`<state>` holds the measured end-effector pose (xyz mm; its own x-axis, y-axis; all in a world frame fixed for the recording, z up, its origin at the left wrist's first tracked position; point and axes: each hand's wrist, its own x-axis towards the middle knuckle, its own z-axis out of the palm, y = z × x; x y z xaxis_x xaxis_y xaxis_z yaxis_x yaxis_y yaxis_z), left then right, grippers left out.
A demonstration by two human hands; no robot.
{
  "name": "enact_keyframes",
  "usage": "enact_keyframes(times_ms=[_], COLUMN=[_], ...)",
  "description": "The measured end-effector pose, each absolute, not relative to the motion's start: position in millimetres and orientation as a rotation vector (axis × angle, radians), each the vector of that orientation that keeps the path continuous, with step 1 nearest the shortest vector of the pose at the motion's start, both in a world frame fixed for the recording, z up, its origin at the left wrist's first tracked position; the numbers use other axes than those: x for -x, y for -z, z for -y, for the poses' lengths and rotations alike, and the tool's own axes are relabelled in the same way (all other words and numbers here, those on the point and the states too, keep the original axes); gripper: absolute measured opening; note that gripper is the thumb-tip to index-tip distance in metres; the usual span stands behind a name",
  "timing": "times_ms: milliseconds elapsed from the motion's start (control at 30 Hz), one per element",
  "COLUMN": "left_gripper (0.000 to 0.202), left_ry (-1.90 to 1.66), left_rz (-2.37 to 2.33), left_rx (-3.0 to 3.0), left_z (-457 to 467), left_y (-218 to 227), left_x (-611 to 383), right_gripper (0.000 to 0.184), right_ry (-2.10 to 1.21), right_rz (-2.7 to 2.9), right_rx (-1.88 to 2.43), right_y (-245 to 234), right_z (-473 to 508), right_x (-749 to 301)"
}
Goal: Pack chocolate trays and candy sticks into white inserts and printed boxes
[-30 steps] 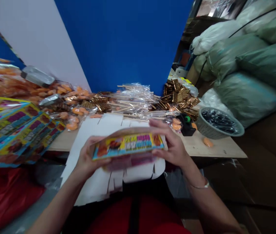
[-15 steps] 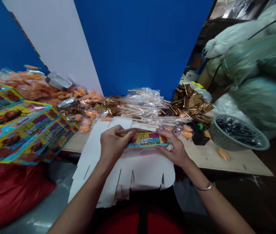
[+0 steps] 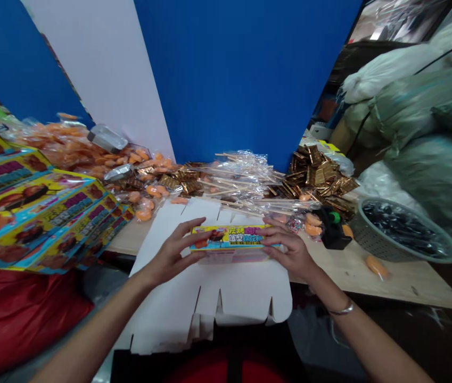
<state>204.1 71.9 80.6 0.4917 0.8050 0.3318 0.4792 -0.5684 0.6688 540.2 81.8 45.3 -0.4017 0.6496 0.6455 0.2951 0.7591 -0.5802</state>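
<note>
Your left hand (image 3: 173,250) is spread, its fingertips against the left end of a yellow-and-blue printed carton (image 3: 229,238). Your right hand (image 3: 289,250) is also spread, fingers over the carton's right end; neither hand pinches. The carton lies crosswise between your hands, over the far part of a white die-cut card blank (image 3: 210,303); contact with the blank can't be told. The blank overhangs the desk's (image 3: 369,279) near edge.

Along the far edge: cellophane-wrapped sticks (image 3: 241,178), gold foil packets (image 3: 315,173). A black-and-green device (image 3: 333,230) sits just beyond your right hand. Right end: grey basket (image 3: 403,234) holding dark items. Left: printed cartons (image 3: 46,207), stacked overlapping, and bagged orange sweets (image 3: 82,143).
</note>
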Motion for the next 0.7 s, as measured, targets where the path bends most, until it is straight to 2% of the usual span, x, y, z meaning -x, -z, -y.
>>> enact_keyframes(times_ms=[100,167,267,367,433,500,567,700], left_gripper=[0.037,0.045,0.055,0.049,0.048,0.047,0.048,0.048], left_ry=[-0.785,-0.624,-0.319,-0.166,-0.201,-0.271,-0.289,-0.304], left_rz=[-1.111,-1.139,-1.268,-1.3,-1.291,-1.323,-1.332,-1.374], left_rx=[-2.48,-2.642,-2.883,-3.119,-3.201,-3.219,-3.231,-3.247], left_z=[-77,-85,-94,-96,-95,-94,-94,-91], left_y=[-92,-103,-115,-112,-107,-103,-103,-107], left_x=[-200,-215,-250,-270,-271,-268,-267,-274], right_gripper=[0.028,0.03,0.026,0.019,0.023,0.035,0.044,0.026], right_ry=[-0.258,-0.19,-0.163,-0.181,-0.179,-0.128,-0.092,-0.123], right_rz=[2.036,1.981,1.877,1.823,1.69,1.389,1.186,1.06], right_rx=[0.735,0.723,0.696,0.743,1.044,1.527,1.8,2.078], right_y=[-44,-45,-46,-41,-34,-27,-21,-19], right_z=[-81,-79,-76,-75,-73,-73,-79,-107], right_x=[-542,-534,-519,-532,-566,-615,-666,-724])
